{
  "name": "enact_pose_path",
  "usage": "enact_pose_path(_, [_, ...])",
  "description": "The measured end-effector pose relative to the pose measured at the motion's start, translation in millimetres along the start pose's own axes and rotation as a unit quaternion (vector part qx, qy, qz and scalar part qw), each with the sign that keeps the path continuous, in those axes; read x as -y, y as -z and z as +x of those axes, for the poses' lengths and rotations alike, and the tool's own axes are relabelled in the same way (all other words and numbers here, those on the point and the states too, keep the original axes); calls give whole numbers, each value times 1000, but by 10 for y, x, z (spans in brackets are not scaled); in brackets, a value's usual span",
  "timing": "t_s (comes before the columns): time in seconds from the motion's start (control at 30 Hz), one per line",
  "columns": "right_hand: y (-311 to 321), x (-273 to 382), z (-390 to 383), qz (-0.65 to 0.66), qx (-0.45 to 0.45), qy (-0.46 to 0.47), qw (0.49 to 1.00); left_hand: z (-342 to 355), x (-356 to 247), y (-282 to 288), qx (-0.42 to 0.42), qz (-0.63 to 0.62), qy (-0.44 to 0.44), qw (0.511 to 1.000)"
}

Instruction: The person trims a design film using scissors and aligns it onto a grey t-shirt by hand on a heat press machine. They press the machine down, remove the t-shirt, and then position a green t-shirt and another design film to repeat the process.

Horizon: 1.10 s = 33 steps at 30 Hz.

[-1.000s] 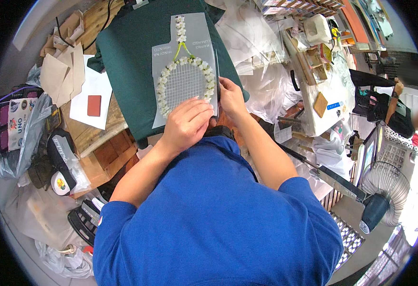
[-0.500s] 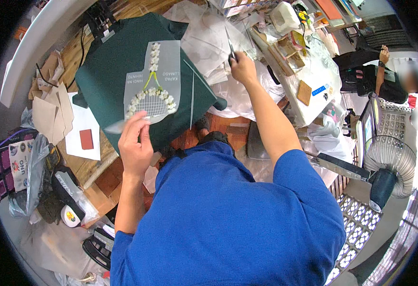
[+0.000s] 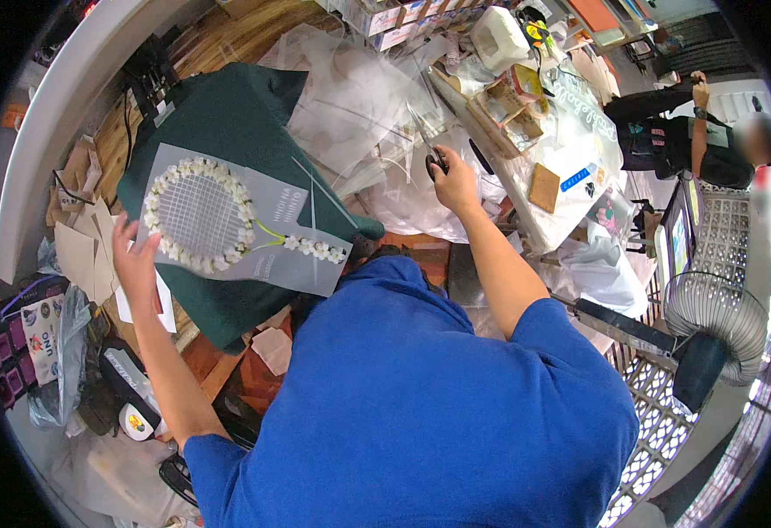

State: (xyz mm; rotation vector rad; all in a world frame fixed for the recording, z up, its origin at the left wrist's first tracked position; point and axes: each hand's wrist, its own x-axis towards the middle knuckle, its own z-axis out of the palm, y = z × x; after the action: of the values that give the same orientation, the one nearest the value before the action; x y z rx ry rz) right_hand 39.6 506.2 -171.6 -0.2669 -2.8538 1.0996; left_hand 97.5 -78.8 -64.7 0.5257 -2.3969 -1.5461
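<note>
My right hand is closed around the dark handles of a pair of scissors, their blades pointing up and away. A translucent film sheet lies on a dark green cloth, which looks like a folded garment. Printed on the film are a racket shape made of white flowers, green stems and pale lettering. My left hand is beside the film's left edge, fingers spread and slightly blurred; whether a fingertip touches the film I cannot tell. Narrow offcut strips rest on the cloth's right side.
Crumpled clear plastic sheets cover the area beyond the cloth. At right stands a cluttered table with a white jug and a brown block. A fan is at far right, and another person stands behind the table.
The film has turned, its flowered loop now at left and its stem end toward my body. My left hand has moved left with its fingers spread. The scissors stay in my right hand.
</note>
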Motion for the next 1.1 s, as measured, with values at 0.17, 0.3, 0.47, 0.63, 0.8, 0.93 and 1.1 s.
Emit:
enact_pose_path(0.17, [321,198,458,21,-43,100,994,582,720,-412,-24,-1,33,999])
enact_pose_path(0.3, [703,345,1065,12,-104,156,982,734,470,-642,-61,-42,17,997])
enact_pose_path(0.47, [1056,680,1671,-30,-140,222,965,329,146,-848,-151,262,-140,943])
enact_pose_path(0.63, [1181,925,2273,-58,-191,331,922,-897,-108,-1673,-21,436,-89,895])
enact_pose_path(0.8, [1114,249,2191,-128,-264,198,935,-1096,-27,-1772,13,479,-128,868])
enact_pose_path(0.93, [1019,-592,1533,-182,-166,77,966,-1086,47,-1619,39,440,-187,878])
enact_pose_path(1.1, [1102,-1045,1367,-363,-73,-21,929,-1154,48,-1570,7,459,-117,880])
